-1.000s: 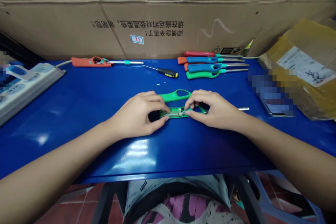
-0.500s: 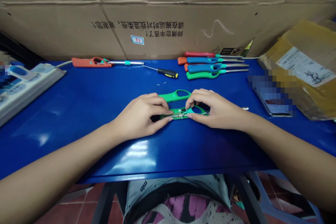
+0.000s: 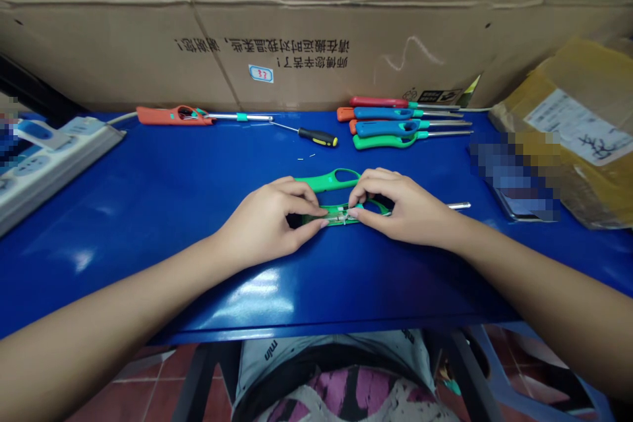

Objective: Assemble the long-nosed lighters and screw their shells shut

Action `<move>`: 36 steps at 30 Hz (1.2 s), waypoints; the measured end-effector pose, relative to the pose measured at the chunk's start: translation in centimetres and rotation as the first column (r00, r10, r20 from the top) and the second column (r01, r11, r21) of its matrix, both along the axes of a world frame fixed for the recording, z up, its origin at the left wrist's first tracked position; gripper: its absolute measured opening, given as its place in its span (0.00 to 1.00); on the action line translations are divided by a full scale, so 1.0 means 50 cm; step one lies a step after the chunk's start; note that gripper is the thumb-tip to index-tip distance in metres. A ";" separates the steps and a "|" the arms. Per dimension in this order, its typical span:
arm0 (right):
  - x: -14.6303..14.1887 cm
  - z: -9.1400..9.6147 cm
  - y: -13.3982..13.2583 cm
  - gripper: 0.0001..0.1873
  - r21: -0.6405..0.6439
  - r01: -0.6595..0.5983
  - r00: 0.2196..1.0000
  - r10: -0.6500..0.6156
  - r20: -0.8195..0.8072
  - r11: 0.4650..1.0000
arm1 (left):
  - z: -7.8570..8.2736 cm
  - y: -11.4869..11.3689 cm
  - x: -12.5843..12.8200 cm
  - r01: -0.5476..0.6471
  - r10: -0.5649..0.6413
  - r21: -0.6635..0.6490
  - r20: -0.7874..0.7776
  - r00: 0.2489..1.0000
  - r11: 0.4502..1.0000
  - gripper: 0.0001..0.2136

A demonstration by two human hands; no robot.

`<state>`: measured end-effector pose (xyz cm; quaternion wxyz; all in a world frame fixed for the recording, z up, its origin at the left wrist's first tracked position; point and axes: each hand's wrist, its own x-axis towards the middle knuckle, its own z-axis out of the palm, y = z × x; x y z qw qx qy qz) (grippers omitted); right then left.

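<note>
An opened green gas lighter (image 3: 337,219) lies on the blue table, its inner parts showing and its metal tube sticking out past my right wrist. My left hand (image 3: 277,217) is closed on the lighter's left end, thumb and fingertips pinching it. At its middle, my right hand (image 3: 395,208) pinches near the small inner parts by the trigger; exactly what sits between those fingertips is too small to make out. Just behind the opened lighter lies the loose green shell half (image 3: 326,181), its finger loop partly covered by my right hand.
Behind lie a black-and-yellow screwdriver (image 3: 318,138), an orange lighter (image 3: 173,117) with its inside exposed, and several assembled lighters (image 3: 386,142). A power strip (image 3: 54,151) is at left; a phone (image 3: 514,184) and taped parcel (image 3: 583,138) are at right. A cardboard box (image 3: 148,66) stands behind.
My right fingertips have shifted slightly left along the lighter's inner parts. More of the metal tube shows past my right wrist. The view has moved a little.
</note>
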<state>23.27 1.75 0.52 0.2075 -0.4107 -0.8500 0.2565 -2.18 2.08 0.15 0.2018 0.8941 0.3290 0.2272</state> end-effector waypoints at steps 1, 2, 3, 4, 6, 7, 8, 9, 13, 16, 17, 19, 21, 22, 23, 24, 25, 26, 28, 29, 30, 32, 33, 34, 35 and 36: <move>-0.002 -0.004 0.000 0.01 -0.004 0.013 1.000 -0.013 -0.017 1.000 | -0.002 0.000 0.001 -0.018 0.018 -0.027 0.023 1.000 0.999 0.06; -0.004 -0.008 0.000 0.02 -0.009 0.025 0.999 -0.026 -0.032 1.000 | -0.004 0.000 0.002 -0.032 0.034 -0.048 0.038 0.999 0.998 0.05; -0.005 -0.011 0.000 0.02 -0.014 0.035 0.998 -0.035 -0.048 0.999 | -0.005 0.000 0.003 -0.044 0.047 -0.063 0.049 0.998 0.997 0.05; -0.007 -0.014 0.000 0.02 -0.019 0.043 0.997 -0.044 -0.063 0.999 | -0.004 0.000 0.004 -0.053 0.057 -0.076 0.055 0.997 0.996 0.05; -0.009 -0.018 0.000 0.02 -0.029 0.058 0.994 -0.061 -0.092 0.998 | -0.003 -0.001 0.005 -0.063 0.069 -0.095 0.059 0.996 0.993 0.04; -0.010 -0.019 0.000 0.02 -0.033 0.064 0.992 -0.068 -0.103 0.997 | -0.002 -0.001 0.005 -0.065 0.071 -0.099 0.058 0.996 0.993 0.05; -0.011 -0.019 0.000 0.02 -0.037 0.069 0.991 -0.073 -0.110 0.997 | -0.002 -0.002 0.005 -0.064 0.070 -0.098 0.057 0.996 0.993 0.05; -0.012 -0.018 0.000 0.02 -0.041 0.072 0.990 -0.076 -0.115 0.997 | -0.002 -0.003 0.005 -0.060 0.066 -0.092 0.057 0.996 0.994 0.05; -0.014 -0.015 0.000 0.04 -0.063 0.077 0.990 -0.084 -0.116 0.995 | -0.006 -0.003 0.007 -0.062 0.068 -0.074 0.084 0.994 0.995 0.06; -0.013 -0.015 0.000 0.04 -0.064 0.074 0.990 -0.081 -0.113 0.995 | -0.009 -0.002 0.009 -0.081 0.091 -0.102 0.100 0.991 0.992 0.05; -0.013 -0.016 0.000 0.04 -0.063 0.073 0.991 -0.079 -0.109 0.995 | -0.010 -0.001 0.010 -0.084 0.096 -0.116 0.102 0.990 0.990 0.05; -0.014 -0.017 0.000 0.06 -0.054 0.073 0.993 -0.078 -0.085 0.996 | -0.010 0.001 0.011 -0.087 0.102 -0.141 0.101 0.990 0.986 0.05; -0.016 -0.017 -0.001 0.09 -0.038 0.078 0.996 -0.080 -0.050 0.996 | -0.009 0.002 0.012 -0.090 0.106 -0.153 0.096 0.990 0.984 0.05; -0.018 -0.017 -0.001 0.10 -0.031 0.083 0.996 -0.084 -0.035 0.996 | -0.008 0.002 0.012 -0.091 0.106 -0.154 0.092 0.990 0.984 0.05; -0.019 -0.017 -0.002 0.11 -0.027 0.087 0.996 -0.088 -0.024 0.996 | -0.007 0.002 0.012 -0.092 0.106 -0.153 0.086 0.991 0.984 0.05; -0.020 -0.016 -0.002 0.11 -0.023 0.093 0.995 -0.093 -0.020 0.995 | -0.006 0.001 0.012 -0.093 0.106 -0.151 0.080 0.991 0.984 0.05; -0.021 -0.016 -0.003 0.11 -0.020 0.098 0.995 -0.098 -0.018 0.995 | -0.006 0.001 0.012 -0.093 0.105 -0.150 0.074 0.992 0.984 0.05; -0.022 -0.016 -0.003 0.11 -0.015 0.100 0.995 -0.101 -0.019 0.995 | -0.006 0.000 0.012 -0.094 0.105 -0.150 0.069 0.992 0.984 0.05; -0.020 -0.015 -0.002 0.10 -0.015 0.092 0.995 -0.092 -0.038 0.996 | -0.006 0.000 0.013 -0.095 0.105 -0.149 0.062 0.992 0.984 0.05; -0.019 -0.015 -0.001 0.09 -0.028 0.084 0.995 -0.085 -0.057 0.996 | -0.006 0.000 0.013 -0.095 0.105 -0.147 0.060 0.993 0.985 0.05; -0.018 -0.014 0.000 0.08 -0.045 0.075 0.994 -0.079 -0.078 0.996 | -0.006 0.000 0.013 -0.094 0.103 -0.143 0.059 0.993 0.985 0.04; -0.014 -0.013 0.002 0.07 -0.076 0.062 0.992 -0.070 -0.107 0.995 | -0.006 0.000 0.012 -0.084 0.092 -0.131 0.055 0.994 0.988 0.04; -0.012 -0.012 0.003 0.06 -0.080 0.060 0.991 -0.069 -0.111 0.995 | -0.006 0.000 0.011 -0.075 0.082 -0.126 0.055 0.995 0.989 0.04; -0.011 -0.011 0.003 0.06 -0.074 0.062 0.992 -0.070 -0.110 0.995 | -0.005 0.000 0.010 -0.067 0.075 -0.121 0.060 0.995 0.990 0.04; -0.010 -0.009 0.002 0.07 -0.064 0.063 0.992 -0.069 -0.102 0.996 | -0.005 0.000 0.009 -0.064 0.072 -0.117 0.065 0.995 0.991 0.05; -0.008 -0.008 0.002 0.10 -0.057 0.062 0.994 -0.066 -0.086 0.996 | -0.004 0.000 0.008 -0.065 0.074 -0.116 0.069 0.995 0.991 0.06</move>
